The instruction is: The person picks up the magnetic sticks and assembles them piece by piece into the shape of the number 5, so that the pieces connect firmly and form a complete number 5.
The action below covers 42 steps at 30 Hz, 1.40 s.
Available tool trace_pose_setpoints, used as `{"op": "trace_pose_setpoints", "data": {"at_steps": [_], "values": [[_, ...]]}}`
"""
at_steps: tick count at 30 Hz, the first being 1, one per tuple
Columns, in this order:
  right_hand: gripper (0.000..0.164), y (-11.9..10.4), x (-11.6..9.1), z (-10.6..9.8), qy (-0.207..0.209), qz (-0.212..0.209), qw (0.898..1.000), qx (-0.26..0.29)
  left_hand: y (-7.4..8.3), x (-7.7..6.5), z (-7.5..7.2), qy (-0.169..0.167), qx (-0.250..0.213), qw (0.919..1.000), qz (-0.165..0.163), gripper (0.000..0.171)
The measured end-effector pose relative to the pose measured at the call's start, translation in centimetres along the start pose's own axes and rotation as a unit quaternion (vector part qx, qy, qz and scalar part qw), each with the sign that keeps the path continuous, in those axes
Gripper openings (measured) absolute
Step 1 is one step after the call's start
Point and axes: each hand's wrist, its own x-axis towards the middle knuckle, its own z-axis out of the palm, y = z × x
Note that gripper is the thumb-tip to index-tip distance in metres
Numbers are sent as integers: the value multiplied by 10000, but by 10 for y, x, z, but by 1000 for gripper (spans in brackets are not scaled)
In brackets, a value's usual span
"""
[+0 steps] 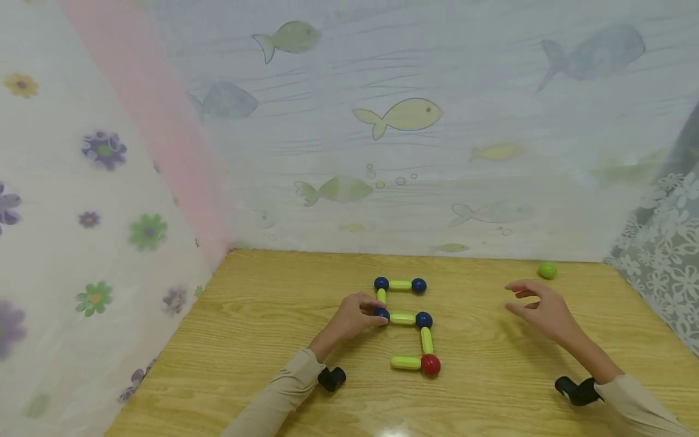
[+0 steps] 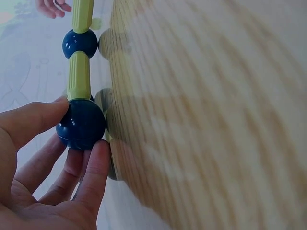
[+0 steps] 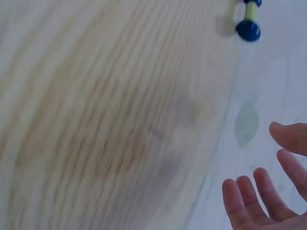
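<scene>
A chain of yellow-green rods and balls lies on the wooden table in an S-like shape. My left hand [image 1: 355, 317] pinches a dark blue ball [image 2: 81, 123] at the chain's left bend, thumb on one side and fingers on the other. From that ball a rod [image 1: 403, 318] runs right to another blue ball [image 1: 423, 320]. Farther back, a rod joins two more blue balls, one of them the end ball [image 1: 418, 285]. Nearest me are a red ball [image 1: 431, 365] and a rod [image 1: 406, 363] pointing left. My right hand [image 1: 546, 311] hovers over the table at right, fingers loosely bent, holding nothing.
A small green ball-like piece [image 1: 548, 271] sits near the table's back right edge. Behind the table [image 1: 262, 303] hangs a fish-printed sheet [image 1: 415, 224], with a flowered sheet [image 1: 114, 255] at left. Black wrist cameras show below both forearms.
</scene>
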Motion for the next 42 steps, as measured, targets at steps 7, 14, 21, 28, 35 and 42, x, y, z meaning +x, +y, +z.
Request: {"op": "trace_pose_setpoints", "data": {"at_steps": [7,14,21,28,35,42], "values": [[42,33,9,-14,320,406,9986,-74,-1,0,0,-6,-32,10000,-36,28],[45,64,25,-21,624,979,9931,-136,-1,0,0,-6,-21,10000,-69,27],[49,82,38,-23,617,1222,9906,-73,-2,-1,0,-20,-28,10000,1,28],[34,89,43,-21,445,1308,9903,-163,0,-1,0,-25,-39,10000,-52,27],[33,83,37,-15,391,1061,9934,-201,2,-2,0,-31,-94,9999,-69,26],[35,59,30,-10,128,843,9963,-114,2,-3,-1,-23,-65,9999,-100,26]]}}
